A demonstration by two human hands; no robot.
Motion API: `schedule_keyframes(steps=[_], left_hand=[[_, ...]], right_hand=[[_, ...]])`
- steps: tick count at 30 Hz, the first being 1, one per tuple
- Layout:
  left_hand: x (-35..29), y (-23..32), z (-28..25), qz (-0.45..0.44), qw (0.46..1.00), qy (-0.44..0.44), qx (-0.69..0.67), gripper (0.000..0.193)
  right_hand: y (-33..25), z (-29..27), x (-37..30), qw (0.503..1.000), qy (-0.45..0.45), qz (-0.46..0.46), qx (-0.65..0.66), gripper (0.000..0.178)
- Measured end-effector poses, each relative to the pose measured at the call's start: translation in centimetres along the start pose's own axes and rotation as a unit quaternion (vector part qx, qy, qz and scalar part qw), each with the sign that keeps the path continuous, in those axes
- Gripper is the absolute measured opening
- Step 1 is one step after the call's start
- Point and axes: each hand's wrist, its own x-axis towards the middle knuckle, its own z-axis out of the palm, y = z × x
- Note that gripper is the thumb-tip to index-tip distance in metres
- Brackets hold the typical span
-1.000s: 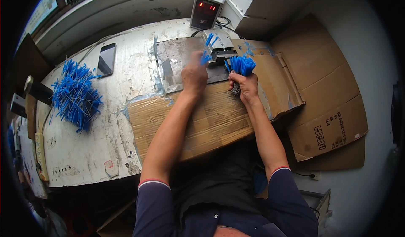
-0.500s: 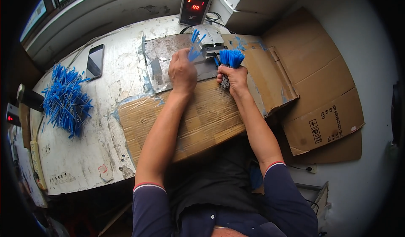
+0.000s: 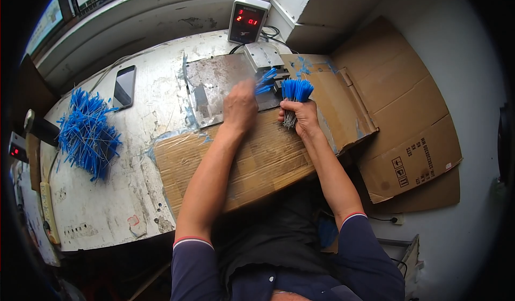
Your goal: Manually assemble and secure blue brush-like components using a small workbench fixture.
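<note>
My right hand (image 3: 301, 114) is closed round a thick bundle of thin metal wires with blue ends (image 3: 296, 90), the blue ends pointing away from me. To its left, my left hand (image 3: 241, 103) is slightly blurred and closed on a few blue-ended wires (image 3: 264, 82). Their blue tips reach toward a small metal fixture (image 3: 264, 57) with a dark slot on its near side. Both hands are over the near edge of a worn metal plate (image 3: 214, 76). The left fingertips are partly hidden by the hand's back.
A tangled heap of blue-ended wires (image 3: 88, 135) lies on the white table at left, beside a phone (image 3: 124, 86). Behind the fixture stands a box with a red digital display (image 3: 249, 20). Flattened cardboard (image 3: 236, 161) covers the near edge; an opened carton (image 3: 407, 108) is at right.
My left hand has moved right, bringing its few wires close to the fixture and the bundle. My right hand keeps hold of the bundle. The display's red digits have changed.
</note>
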Motion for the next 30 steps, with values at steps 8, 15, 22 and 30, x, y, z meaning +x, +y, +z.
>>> schedule_keyframes(steps=[8, 15, 22, 30], left_hand=[[-0.1, 0.6, 0.0, 0.024, 0.999, -0.017, 0.028, 0.013], [-0.5, 0.5, 0.4, 0.016, 0.995, -0.048, 0.086, 0.007], [-0.1, 0.2, 0.3, -0.066, 0.995, 0.034, 0.062, 0.008], [0.5, -0.2, 0.3, 0.004, 0.989, 0.147, 0.023, 0.017]], right_hand=[[-0.7, -0.4, 0.4, 0.997, -0.042, 0.024, -0.056, 0.018], [-0.4, 0.5, 0.6, 0.992, -0.032, 0.009, -0.119, 0.017], [-0.4, 1.6, 1.4, 0.994, 0.002, -0.014, -0.106, 0.014], [-0.1, 1.8, 2.2, 0.994, 0.006, -0.014, -0.111, 0.012]])
